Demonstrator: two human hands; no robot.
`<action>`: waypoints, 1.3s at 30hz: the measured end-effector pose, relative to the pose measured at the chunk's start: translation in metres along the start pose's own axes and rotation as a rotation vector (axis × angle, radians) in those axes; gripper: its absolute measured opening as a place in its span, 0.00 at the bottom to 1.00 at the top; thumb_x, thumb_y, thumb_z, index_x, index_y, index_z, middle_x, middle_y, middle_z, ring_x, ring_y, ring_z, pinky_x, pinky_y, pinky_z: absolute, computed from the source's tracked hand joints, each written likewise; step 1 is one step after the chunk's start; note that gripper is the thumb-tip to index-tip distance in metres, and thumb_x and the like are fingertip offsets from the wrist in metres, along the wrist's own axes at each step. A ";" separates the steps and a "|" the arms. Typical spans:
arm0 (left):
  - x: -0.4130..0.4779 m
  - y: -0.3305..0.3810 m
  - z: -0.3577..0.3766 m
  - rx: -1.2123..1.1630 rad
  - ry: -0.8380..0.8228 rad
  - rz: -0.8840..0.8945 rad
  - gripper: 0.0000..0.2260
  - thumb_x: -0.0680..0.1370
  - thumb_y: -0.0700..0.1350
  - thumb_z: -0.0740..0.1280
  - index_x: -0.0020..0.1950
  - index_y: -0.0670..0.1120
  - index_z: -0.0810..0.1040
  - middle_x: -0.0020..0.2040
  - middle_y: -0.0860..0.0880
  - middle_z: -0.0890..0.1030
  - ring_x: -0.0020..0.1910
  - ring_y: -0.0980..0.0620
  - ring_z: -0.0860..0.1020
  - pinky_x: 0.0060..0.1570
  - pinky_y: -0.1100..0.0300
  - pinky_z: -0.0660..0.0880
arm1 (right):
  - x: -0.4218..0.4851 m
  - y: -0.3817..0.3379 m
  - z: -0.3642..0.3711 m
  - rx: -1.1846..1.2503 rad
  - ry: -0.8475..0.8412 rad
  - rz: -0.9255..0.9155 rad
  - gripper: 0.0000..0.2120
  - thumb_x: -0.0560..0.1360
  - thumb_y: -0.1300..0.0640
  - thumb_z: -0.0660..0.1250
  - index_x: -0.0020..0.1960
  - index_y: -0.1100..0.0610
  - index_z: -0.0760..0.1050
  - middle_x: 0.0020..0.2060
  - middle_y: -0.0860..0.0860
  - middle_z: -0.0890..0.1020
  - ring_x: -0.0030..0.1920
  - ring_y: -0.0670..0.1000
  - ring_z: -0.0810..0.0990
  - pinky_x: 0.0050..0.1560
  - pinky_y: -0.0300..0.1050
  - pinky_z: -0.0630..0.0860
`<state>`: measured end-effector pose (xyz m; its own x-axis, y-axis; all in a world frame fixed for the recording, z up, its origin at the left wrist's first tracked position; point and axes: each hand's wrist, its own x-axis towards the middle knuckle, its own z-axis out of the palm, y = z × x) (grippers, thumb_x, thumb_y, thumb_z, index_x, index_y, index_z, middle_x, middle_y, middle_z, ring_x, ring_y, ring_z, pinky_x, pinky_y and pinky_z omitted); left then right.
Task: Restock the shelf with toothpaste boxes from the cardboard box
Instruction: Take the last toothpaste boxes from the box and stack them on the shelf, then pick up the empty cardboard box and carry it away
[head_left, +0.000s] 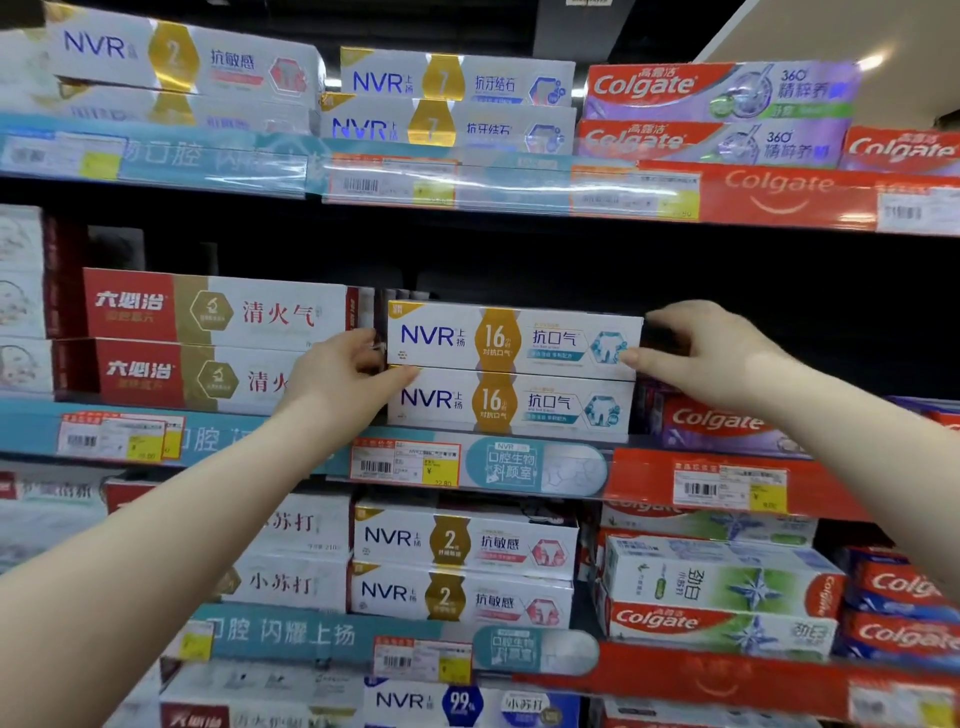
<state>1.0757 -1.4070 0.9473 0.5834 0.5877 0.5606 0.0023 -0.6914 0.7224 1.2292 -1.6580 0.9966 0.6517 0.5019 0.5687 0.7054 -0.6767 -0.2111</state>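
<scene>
Top NVR box (514, 338): centre frame, stacked flush on its twin (509, 402), middle shelf (524, 467).
Left hand (343, 374): fingers grip the left end, thumb beneath, likely squaring it.
Right hand (711, 353): fingers pinch the right end, steadying.

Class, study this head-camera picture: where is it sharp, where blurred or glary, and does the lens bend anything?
Head view: sharpest mid-frame, where the left hand and right hand hold the NVR box; softer toward the corners, as on the bottom-left boxes; glare streaks the upper price strip; the wide lens bows the shelf edges.
</scene>
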 end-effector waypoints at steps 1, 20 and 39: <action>-0.002 0.000 -0.002 0.030 0.022 0.003 0.28 0.73 0.52 0.68 0.70 0.46 0.65 0.62 0.47 0.78 0.60 0.47 0.75 0.58 0.51 0.71 | 0.000 -0.002 -0.001 0.010 0.034 -0.031 0.33 0.70 0.40 0.63 0.69 0.56 0.66 0.69 0.54 0.68 0.68 0.54 0.67 0.65 0.46 0.65; -0.143 -0.081 -0.092 0.731 -0.033 -0.289 0.14 0.72 0.54 0.67 0.53 0.47 0.77 0.48 0.50 0.73 0.52 0.48 0.75 0.49 0.57 0.71 | -0.069 -0.137 0.119 0.329 -0.349 -0.723 0.28 0.73 0.44 0.63 0.70 0.49 0.63 0.68 0.47 0.70 0.68 0.49 0.67 0.66 0.46 0.64; -0.333 -0.253 -0.345 0.791 -0.051 -0.876 0.19 0.72 0.58 0.66 0.59 0.50 0.75 0.59 0.49 0.75 0.57 0.49 0.76 0.55 0.54 0.74 | -0.199 -0.429 0.258 0.356 -0.953 -0.763 0.27 0.74 0.44 0.63 0.71 0.47 0.61 0.70 0.46 0.66 0.67 0.49 0.69 0.66 0.44 0.67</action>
<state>0.6008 -1.2826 0.7176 0.1641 0.9859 -0.0314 0.9100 -0.1391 0.3907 0.8683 -1.3286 0.7690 -0.1144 0.9857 -0.1241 0.9276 0.0613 -0.3686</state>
